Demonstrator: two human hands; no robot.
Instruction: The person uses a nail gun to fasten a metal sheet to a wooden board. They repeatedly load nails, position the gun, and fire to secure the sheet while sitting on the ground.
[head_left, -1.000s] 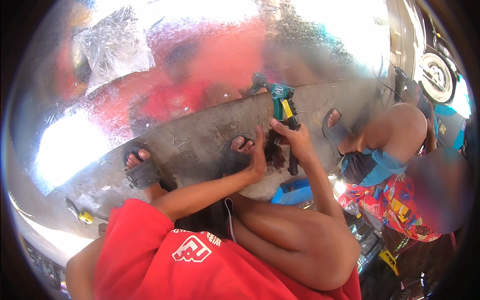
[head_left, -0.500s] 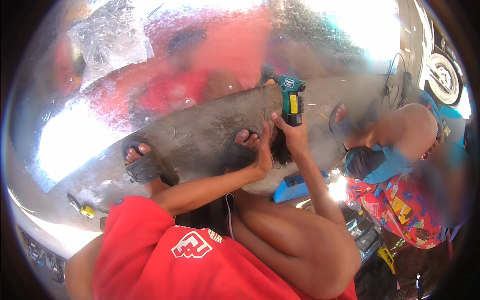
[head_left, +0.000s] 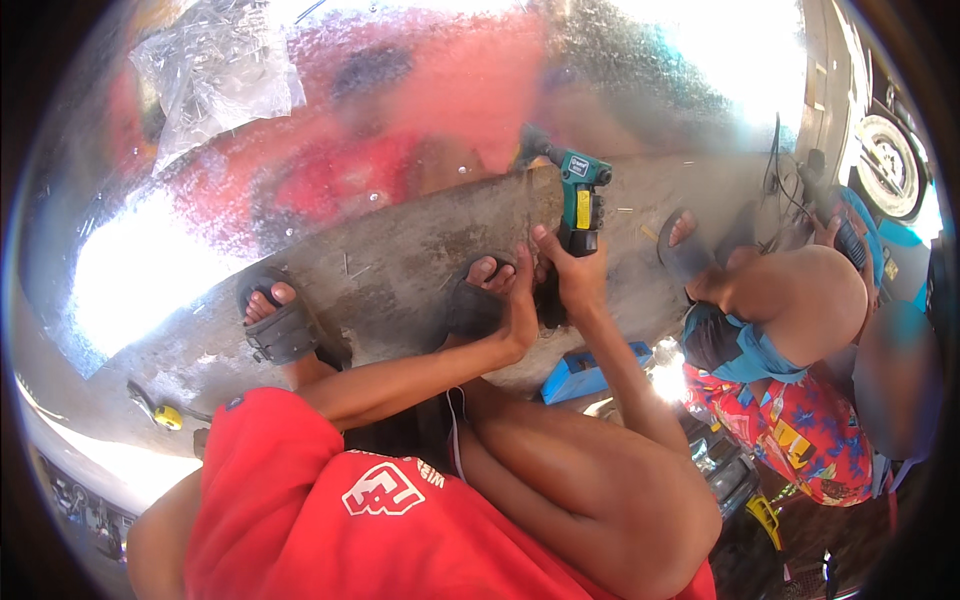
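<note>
A teal and black cordless drill [head_left: 580, 190] with a yellow label stands out ahead of my hands, its nose pointing left. My right hand [head_left: 582, 285] closes round the drill's black lower end, thumb up on its left side. Close beside it, my left hand [head_left: 517, 315] is held with its visible fingers stretched upward; whether they touch the drill I cannot tell. A dark patch lies between my palms, too shadowed to make out. Beyond the drill's nose spreads a shiny metal sheet [head_left: 330, 190], with several small fasteners along its near edge.
A clear plastic bag of nails or screws [head_left: 215, 85] lies on the sheet at far left. A blue box [head_left: 585, 375] is near my right forearm. A yellow-ended tool [head_left: 168, 416] rests at left. At right another person's leg [head_left: 790, 300] is close, and a wheel [head_left: 888, 168] stands behind.
The drill and both hands have shifted very slightly left in the picture, keeping the same arrangement. The person at right has moved an arm near the knee.
</note>
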